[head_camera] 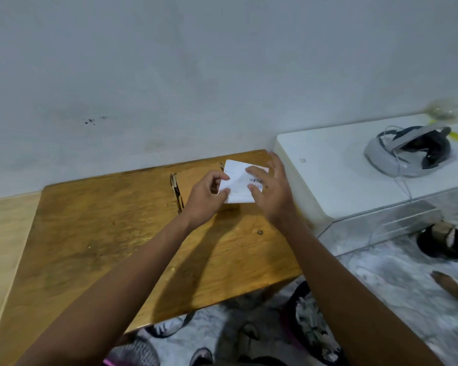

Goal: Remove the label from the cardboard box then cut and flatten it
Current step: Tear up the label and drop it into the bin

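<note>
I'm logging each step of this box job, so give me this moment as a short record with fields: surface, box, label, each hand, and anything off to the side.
surface: wooden table against a pale wall
box: cardboard box lying at the table's far edge, mostly hidden by the hands
label: white label with a barcode, over the box; whether it is fully peeled off cannot be told
left hand: left hand pinches the label's left edge
right hand: right hand, fingers spread, touches the label's right side
side: VR headset on a white counter
</note>
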